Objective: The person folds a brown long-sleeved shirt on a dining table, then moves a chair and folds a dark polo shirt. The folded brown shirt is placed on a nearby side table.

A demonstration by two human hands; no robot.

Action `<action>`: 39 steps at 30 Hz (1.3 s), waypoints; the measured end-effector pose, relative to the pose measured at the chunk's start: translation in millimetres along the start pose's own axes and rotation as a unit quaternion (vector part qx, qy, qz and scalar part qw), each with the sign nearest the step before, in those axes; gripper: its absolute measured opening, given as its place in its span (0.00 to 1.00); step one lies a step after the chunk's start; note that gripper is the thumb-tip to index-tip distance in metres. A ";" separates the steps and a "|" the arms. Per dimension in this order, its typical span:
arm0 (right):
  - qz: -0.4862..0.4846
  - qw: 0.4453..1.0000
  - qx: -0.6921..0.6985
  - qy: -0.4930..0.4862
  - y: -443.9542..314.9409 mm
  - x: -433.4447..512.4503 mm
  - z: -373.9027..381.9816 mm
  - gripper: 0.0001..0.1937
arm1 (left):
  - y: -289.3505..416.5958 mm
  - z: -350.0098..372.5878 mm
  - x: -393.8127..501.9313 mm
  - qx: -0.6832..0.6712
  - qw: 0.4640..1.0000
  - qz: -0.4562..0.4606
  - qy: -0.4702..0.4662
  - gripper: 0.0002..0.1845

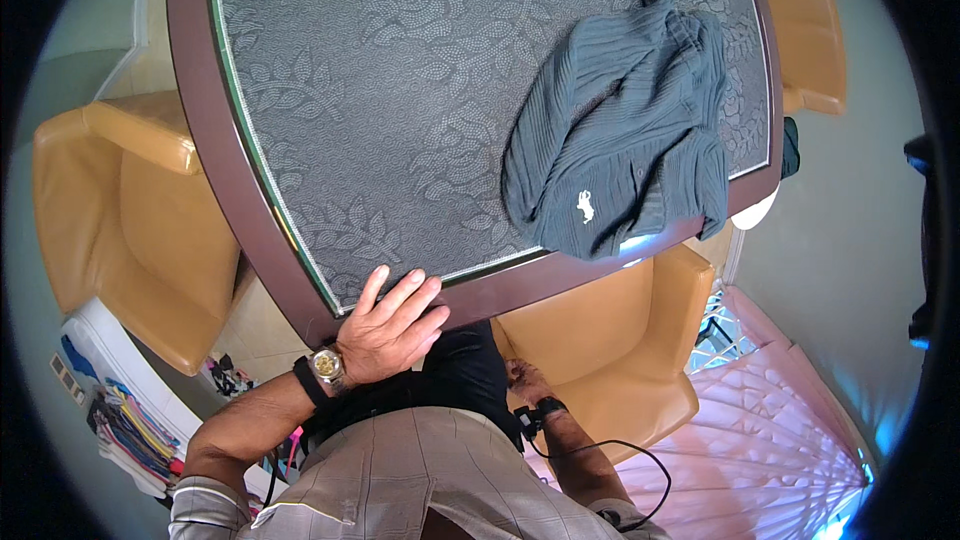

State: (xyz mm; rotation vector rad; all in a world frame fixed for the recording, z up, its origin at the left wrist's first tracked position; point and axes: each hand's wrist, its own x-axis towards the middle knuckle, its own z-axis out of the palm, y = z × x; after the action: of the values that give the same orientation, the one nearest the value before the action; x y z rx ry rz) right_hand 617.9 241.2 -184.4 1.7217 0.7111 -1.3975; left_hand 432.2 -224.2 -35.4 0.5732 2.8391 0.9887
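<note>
My left hand rests palm down on the near left corner of a table with a brown frame and a grey floral-patterned cover. Its fingers are slightly apart and hold nothing; a wristwatch and a black strap are on that wrist. My right hand hangs low beside my dark trousers, in front of a tan chair; its fingers are partly in shadow. A black band with a small cabled device is on the right wrist. A dark grey-green ribbed garment with a white emblem lies crumpled at the table's right side, overhanging the near edge.
Tan padded chairs stand at the left, near right and far right of the table. Stacked folded clothes lie by a white surface at the lower left. Pink pleated fabric spreads at the lower right. A black cable loops near my right arm.
</note>
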 end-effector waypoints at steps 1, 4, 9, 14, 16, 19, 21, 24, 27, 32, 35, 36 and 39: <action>-0.006 1.000 -0.027 0.011 9.5 -1.2 0.6 0.04 | 0.2 -0.4 0.8 -0.005 1.000 0.001 0.003 0.27; -0.012 0.998 -0.053 0.032 30.7 -2.4 -6.4 0.04 | -1.7 0.3 2.3 -0.020 1.000 0.011 0.019 0.28; 0.050 0.997 0.041 -0.035 17.4 11.1 -59.3 0.07 | -2.0 6.5 -2.3 -0.040 0.998 0.011 0.051 0.24; -0.245 0.850 -0.461 0.070 14.3 -11.9 -50.0 0.07 | -2.8 10.4 -4.9 -0.036 0.997 0.014 0.061 0.23; -0.342 0.781 -0.519 0.060 -4.0 -20.5 -30.8 0.13 | -2.2 7.4 -3.9 -0.030 0.997 0.022 0.064 0.22; -0.410 0.799 -0.429 0.099 -37.8 -85.4 49.7 0.17 | 0.9 0.7 -5.6 -0.009 0.998 0.027 0.062 0.20; -0.469 0.765 -0.427 0.108 -46.9 -138.3 98.7 0.20 | 2.0 -3.1 -5.6 -0.003 0.997 0.033 0.070 0.20; -0.560 0.689 -0.444 0.120 -54.1 -190.0 138.0 0.20 | 1.2 -4.4 0.3 -0.025 0.997 0.048 0.058 0.21; -0.599 0.655 -0.448 0.106 -60.3 -214.4 158.1 0.22 | 0.8 -6.9 8.1 -0.045 0.996 0.058 0.043 0.20; -0.623 0.636 -0.449 0.075 -85.5 -231.2 186.6 0.22 | -1.2 -30.4 24.4 -0.097 0.995 0.005 0.031 0.17; -0.664 0.612 -0.423 0.075 -117.1 -229.6 190.5 0.21 | -8.5 -36.0 51.6 -0.143 0.987 -0.070 0.036 0.17; -0.684 0.597 -0.412 0.075 -128.8 -232.8 195.5 0.21 | -12.8 -36.8 63.0 -0.220 0.968 -0.106 0.054 0.18; -0.749 0.540 -0.371 0.097 -174.2 -244.3 205.5 0.19 | -17.4 -41.2 102.5 -0.206 0.961 -0.164 0.089 0.24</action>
State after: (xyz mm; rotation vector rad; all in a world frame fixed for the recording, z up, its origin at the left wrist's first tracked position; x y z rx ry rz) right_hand 309.9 173.1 -3.3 0.1975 2.7931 -1.3107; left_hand 323.5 -222.5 -8.9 -0.0290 2.6165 1.5576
